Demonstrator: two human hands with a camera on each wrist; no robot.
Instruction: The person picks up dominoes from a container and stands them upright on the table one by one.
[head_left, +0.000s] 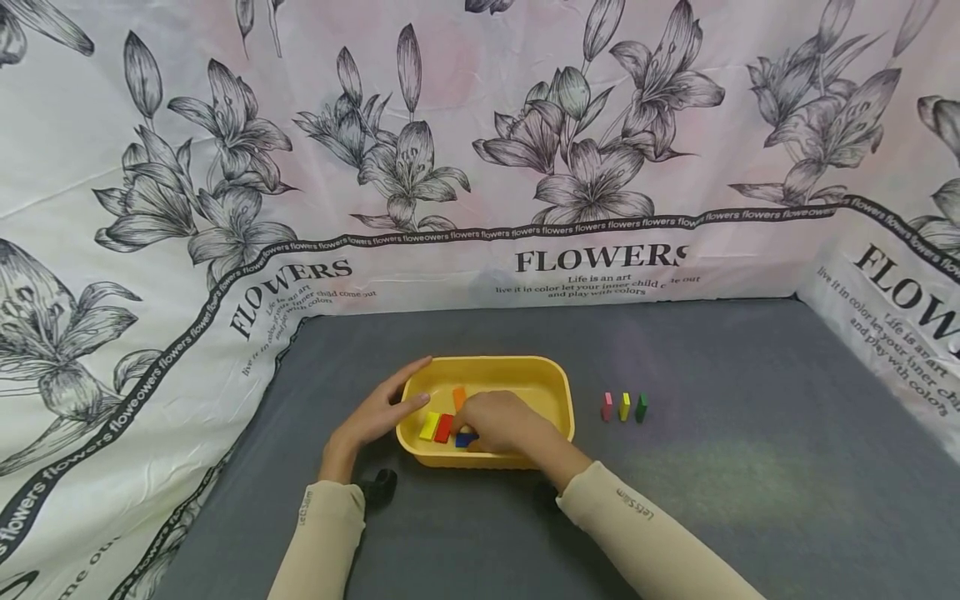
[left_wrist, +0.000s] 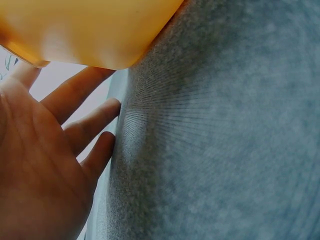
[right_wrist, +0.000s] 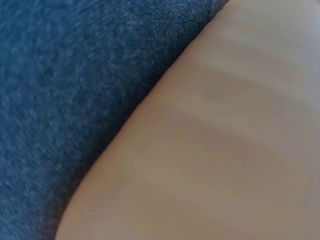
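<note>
A yellow plastic tub (head_left: 551, 392) stands on the grey cloth. My left hand (head_left: 381, 408) holds its left side, thumb over the rim; in the left wrist view the other fingers of the left hand (left_wrist: 50, 145) spread along the outside. My right hand (head_left: 498, 421) reaches down into the tub, its fingertips largely hidden beneath it; I cannot tell whether they grip a block. Around those fingers lie an orange block (head_left: 459, 397), a yellow block (head_left: 429, 426), a red block (head_left: 443, 429) and a blue block (head_left: 464, 440). Bare skin fills much of the right wrist view.
Right of the tub, a pink block (head_left: 607, 407), another yellow block (head_left: 625, 407) and a green block (head_left: 641, 408) stand upright in a spaced row. Flower-printed cloth (head_left: 450, 267) hangs behind and at both sides of the grey surface (head_left: 720, 500).
</note>
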